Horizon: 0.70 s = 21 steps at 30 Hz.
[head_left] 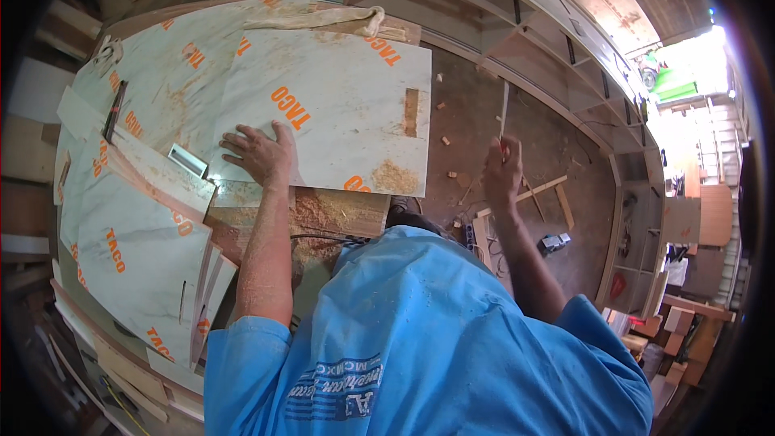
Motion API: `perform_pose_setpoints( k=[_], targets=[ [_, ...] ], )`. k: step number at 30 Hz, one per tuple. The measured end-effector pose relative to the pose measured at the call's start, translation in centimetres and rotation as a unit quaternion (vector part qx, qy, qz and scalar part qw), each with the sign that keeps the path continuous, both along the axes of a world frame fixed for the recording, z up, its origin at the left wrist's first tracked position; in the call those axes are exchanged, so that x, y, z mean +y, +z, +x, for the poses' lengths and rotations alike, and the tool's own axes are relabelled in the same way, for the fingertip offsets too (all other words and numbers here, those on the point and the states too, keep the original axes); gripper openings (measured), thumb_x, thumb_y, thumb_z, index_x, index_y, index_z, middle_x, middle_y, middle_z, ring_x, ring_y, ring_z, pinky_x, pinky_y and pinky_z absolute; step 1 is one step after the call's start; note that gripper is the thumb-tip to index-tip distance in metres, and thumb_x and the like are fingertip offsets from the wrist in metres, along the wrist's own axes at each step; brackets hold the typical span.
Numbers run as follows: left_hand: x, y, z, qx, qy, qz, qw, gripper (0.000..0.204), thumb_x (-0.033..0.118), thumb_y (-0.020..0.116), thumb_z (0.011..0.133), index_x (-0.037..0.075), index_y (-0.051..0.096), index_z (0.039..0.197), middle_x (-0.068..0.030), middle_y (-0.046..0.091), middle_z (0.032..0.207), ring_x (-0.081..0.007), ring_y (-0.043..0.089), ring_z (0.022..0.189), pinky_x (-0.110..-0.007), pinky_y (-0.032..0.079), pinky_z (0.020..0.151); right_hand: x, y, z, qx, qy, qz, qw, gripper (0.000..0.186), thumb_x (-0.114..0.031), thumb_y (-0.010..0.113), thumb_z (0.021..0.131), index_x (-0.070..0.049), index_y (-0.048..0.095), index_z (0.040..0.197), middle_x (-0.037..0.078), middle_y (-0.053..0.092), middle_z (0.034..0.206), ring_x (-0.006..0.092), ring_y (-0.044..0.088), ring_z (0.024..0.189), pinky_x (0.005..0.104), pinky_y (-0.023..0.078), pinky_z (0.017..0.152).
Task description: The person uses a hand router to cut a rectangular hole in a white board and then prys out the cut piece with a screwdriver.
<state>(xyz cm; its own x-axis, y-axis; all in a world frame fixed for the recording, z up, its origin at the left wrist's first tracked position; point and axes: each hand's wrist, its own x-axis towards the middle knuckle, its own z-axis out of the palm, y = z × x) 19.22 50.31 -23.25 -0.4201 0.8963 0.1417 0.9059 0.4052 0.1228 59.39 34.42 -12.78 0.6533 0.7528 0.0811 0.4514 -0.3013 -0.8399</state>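
My left hand (262, 153) lies flat with fingers spread on a white marble-patterned panel (347, 121) bearing orange print. The panel has a narrow rectangular cut-out near its right edge and sawdust (394, 176) at its front corner. Off to the right of the panel, over the floor, my right hand (502, 173) is closed around a hand tool (505, 109) with a red handle and a long, thin, pale blade pointing away from me. Its exact kind is unclear. Left of my left hand rests a short rectangular metal piece (187, 161).
More marble-patterned panels (121, 250) are stacked at the left, with a dark slim tool (115, 109) on them. A rolled cloth (323, 19) lies along the far edge. Wooden offcuts (563, 206) and a small dark-and-pale object (555, 243) lie on the floor. Open shelving (549, 40) curves behind.
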Motion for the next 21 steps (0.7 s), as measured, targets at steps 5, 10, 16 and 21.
perform_pose_setpoints(
  k=[5,10,16,21],
  targets=[
    [-0.4,-0.6,0.0,0.004,-0.001,0.007,1.000,0.092,0.063,0.045,0.098,-0.011,0.037,0.151,-0.0404,0.031,0.156,-0.0543,0.022,0.152,-0.066,0.017,0.122,2.1,5.9,1.0,0.026,0.160,-0.160,0.974,0.032,-0.023,0.073,0.094,-0.007,0.059,0.118,0.004,0.065,0.083,0.0081,0.058,0.059,0.0274,0.046,0.050],
    [-0.2,-1.1,-0.2,0.018,0.000,0.045,0.999,0.090,0.065,0.048,0.097,-0.008,0.041,0.148,-0.0383,0.035,0.154,-0.0534,0.027,0.150,-0.067,0.021,0.121,4.2,5.5,3.7,-0.040,0.343,-0.283,0.895,0.043,-0.026,0.076,0.088,-0.007,0.061,0.123,0.009,0.071,0.092,0.0192,0.069,0.083,0.0360,0.055,0.074],
    [-0.6,-0.3,0.2,-0.030,0.003,0.054,0.998,0.086,0.061,0.051,0.096,-0.007,0.043,0.148,-0.0351,0.036,0.155,-0.0496,0.027,0.151,-0.063,0.019,0.124,8.8,7.2,4.5,-0.166,0.412,-0.331,0.833,0.033,-0.026,0.075,0.087,-0.004,0.068,0.112,0.011,0.071,0.090,0.0219,0.073,0.084,0.0371,0.056,0.071],
    [-1.0,-2.1,-0.6,-0.048,0.026,0.110,0.992,0.081,0.064,0.059,0.094,0.002,0.049,0.146,-0.0287,0.037,0.158,-0.0460,0.028,0.152,-0.063,0.021,0.123,14.2,9.2,3.0,-0.128,0.458,-0.459,0.750,0.028,-0.027,0.067,0.097,0.001,0.066,0.100,0.005,0.064,0.074,0.0131,0.064,0.054,0.0299,0.049,0.047]
  ],
)
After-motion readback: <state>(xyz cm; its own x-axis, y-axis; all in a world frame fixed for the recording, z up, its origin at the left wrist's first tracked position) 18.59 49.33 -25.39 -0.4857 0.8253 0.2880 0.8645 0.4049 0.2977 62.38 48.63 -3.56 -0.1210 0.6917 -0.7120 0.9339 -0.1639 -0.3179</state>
